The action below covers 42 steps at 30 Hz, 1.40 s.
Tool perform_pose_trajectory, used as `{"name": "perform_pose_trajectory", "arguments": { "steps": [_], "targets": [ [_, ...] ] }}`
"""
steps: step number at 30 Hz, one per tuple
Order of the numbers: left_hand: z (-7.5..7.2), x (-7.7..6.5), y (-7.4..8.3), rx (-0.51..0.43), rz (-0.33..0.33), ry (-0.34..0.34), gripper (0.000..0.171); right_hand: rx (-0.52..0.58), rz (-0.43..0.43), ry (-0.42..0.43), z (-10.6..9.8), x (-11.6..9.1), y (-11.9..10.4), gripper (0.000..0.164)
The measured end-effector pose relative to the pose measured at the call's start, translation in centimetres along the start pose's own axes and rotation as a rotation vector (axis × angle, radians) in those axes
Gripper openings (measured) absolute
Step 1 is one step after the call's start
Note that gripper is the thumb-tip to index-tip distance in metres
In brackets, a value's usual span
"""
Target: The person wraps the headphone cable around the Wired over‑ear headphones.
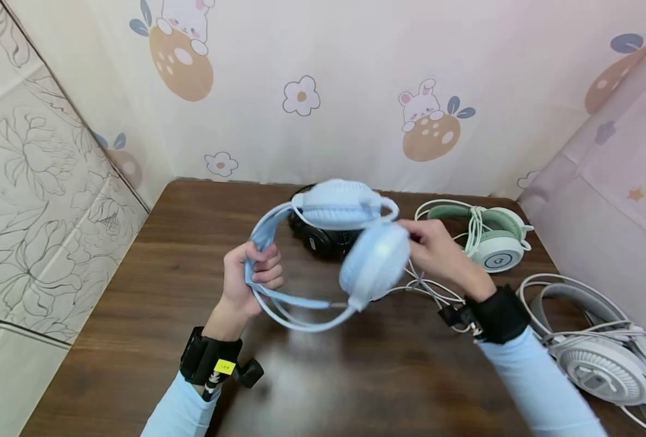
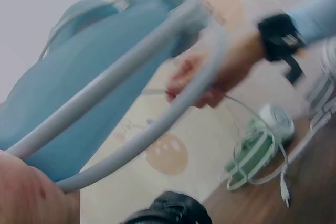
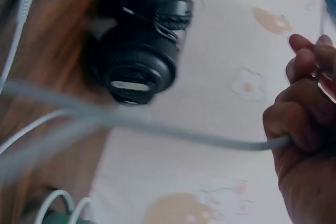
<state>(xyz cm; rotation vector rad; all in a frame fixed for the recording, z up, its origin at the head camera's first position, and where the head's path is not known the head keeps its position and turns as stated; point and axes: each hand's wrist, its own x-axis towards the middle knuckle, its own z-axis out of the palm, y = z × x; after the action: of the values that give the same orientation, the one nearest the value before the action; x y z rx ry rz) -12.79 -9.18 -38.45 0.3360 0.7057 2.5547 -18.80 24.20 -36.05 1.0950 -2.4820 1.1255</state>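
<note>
Light blue over-ear headphones [image 1: 376,265] are held up over the brown table [image 1: 153,303], tilted, ear cups toward the right. My left hand [image 1: 248,276] grips them by the headband, fingers curled round it. Close by the lower ear cup, my right hand [image 1: 440,249] pinches the thin pale cable [image 3: 210,139], which runs through its curled fingers in the right wrist view. More of that cable hangs below the hand, and in the left wrist view its plug [image 2: 285,191] dangles at the end. Motion blurs the ear cups.
Black headphones [image 1: 323,243] lie behind the blue pair, partly hidden. Green and white headphones [image 1: 500,250] with a bundled cable rest at the back right. White and grey headphones [image 1: 601,370] sit at the right edge. A patterned cloth [image 1: 350,133] hangs behind the table.
</note>
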Motion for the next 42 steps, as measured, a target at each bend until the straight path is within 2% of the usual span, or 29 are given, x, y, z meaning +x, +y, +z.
{"name": "perform_pose_trajectory", "arguments": {
  "steps": [2, 4, 8, 11, 14, 21, 28, 33, 37, 42],
  "targets": [
    [0.2, 0.5, 0.3, -0.056, 0.027, 0.050, 0.010, -0.097, -0.080, 0.080, 1.1, -0.7, -0.5, 0.023],
    [0.5, 1.1, 0.7, -0.058, 0.059, 0.102, 0.013, -0.177, -0.132, 0.124, 2.0, -0.9, -1.3, 0.022],
    [1.0, 2.1, 1.5, -0.017, 0.105, 0.190, 0.020, -0.192, -0.106, 0.158, 3.4, -0.8, -2.9, 0.013],
    [1.0, 2.2, 2.2, 0.019, 0.125, 0.237, 0.029, -0.183, -0.067, 0.129, 4.0, -0.6, -3.9, 0.010],
    [0.8, 1.8, 3.0, 0.056, 0.155, 0.278, 0.034, -0.199, -0.067, 0.085, 4.3, -0.6, -5.1, 0.011],
    [0.3, 1.3, 4.7, 0.121, 0.202, 0.380, 0.032, -0.253, -0.101, -0.021, 5.2, -0.7, -7.3, 0.003],
    [0.0, 1.2, 4.9, 0.132, 0.178, 0.433, 0.025, -0.319, -0.092, -0.049, 5.6, -1.1, -8.0, 0.004],
    [-0.1, 1.4, 5.0, 0.139, 0.171, 0.455, 0.026, -0.337, -0.086, -0.058, 5.5, -1.3, -8.5, 0.003],
    [0.0, 1.5, 5.1, 0.171, 0.172, 0.482, 0.028, -0.348, -0.091, -0.075, 5.4, -1.5, -9.1, 0.003],
    [0.2, 1.6, 4.7, 0.262, 0.217, 0.550, 0.026, -0.371, -0.117, -0.096, 5.4, -1.4, -9.5, 0.004]
  ]
}}
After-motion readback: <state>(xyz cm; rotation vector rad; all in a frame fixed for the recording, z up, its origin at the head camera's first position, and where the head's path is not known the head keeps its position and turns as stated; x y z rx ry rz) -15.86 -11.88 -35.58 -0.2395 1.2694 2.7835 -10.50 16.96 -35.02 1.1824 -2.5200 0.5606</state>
